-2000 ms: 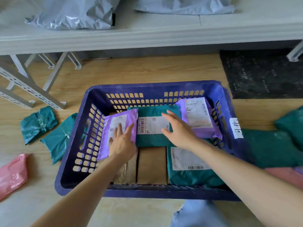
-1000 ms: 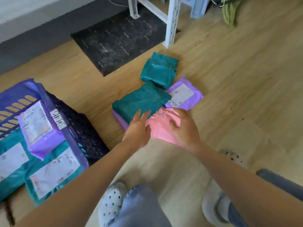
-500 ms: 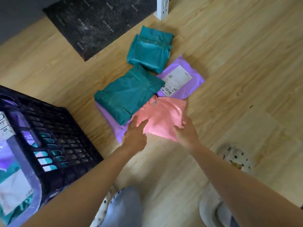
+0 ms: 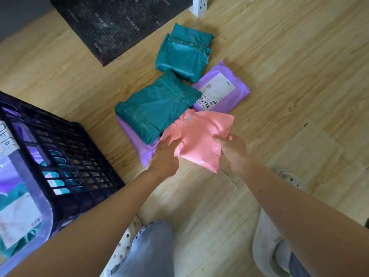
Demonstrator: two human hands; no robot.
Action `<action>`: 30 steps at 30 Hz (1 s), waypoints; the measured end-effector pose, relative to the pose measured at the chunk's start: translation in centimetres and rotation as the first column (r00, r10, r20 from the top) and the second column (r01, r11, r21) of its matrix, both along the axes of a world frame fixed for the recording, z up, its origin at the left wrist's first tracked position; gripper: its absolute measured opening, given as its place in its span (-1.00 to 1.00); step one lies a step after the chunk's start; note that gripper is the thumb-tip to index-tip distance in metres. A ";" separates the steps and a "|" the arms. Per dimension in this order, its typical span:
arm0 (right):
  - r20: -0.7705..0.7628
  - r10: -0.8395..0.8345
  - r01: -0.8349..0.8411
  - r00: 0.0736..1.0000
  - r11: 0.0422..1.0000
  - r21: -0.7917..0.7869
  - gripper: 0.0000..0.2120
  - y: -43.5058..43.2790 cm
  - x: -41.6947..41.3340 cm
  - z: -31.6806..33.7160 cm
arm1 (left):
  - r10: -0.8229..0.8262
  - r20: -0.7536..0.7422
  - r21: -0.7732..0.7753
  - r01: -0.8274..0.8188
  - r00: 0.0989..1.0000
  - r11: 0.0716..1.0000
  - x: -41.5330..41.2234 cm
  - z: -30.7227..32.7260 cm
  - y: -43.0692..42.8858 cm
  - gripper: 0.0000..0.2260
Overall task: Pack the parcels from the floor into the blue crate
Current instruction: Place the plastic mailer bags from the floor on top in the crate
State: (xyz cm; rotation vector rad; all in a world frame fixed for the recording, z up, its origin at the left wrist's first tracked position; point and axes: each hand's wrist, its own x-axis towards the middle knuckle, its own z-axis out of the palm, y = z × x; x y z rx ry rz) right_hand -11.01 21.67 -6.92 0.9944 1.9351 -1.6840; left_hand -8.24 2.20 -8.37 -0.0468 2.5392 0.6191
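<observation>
One crate [image 4: 79, 156], beside it two teal parcels [image 4: 157, 108], two purple parcels [image 4: 221, 90], one pink parcel [image 4: 197, 136]

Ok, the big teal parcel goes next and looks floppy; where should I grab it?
Probably both short ends, from above: the big teal parcel is long, looks soft, lies flat on a purple parcel, and the held pink parcel hides its near right edge.

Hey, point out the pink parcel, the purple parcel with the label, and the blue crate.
pink parcel [image 4: 199, 134], head view, middle of its upper face.
purple labelled parcel [image 4: 219, 89], head view, on its white label.
blue crate [image 4: 79, 150], head view, on its slotted side wall.
</observation>
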 end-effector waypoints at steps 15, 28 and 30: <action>-0.311 0.341 -0.294 0.887 0.937 0.188 -0.84 -3.1 1.5 14.4 | 0.099 -0.036 0.316 -0.082 0.994 0.945 2.0 13.7 -2.0 -0.51; -0.610 0.583 -0.395 0.537 0.813 0.428 -0.85 -11.6 10.6 30.8 | 0.560 0.377 0.752 -0.597 0.738 0.280 10.9 33.4 -10.5 -0.52; -0.636 0.616 -0.394 0.464 0.787 0.474 -0.82 -12.7 12.5 33.3 | 0.546 0.383 0.789 -0.571 0.745 0.226 12.6 35.8 -12.1 -0.54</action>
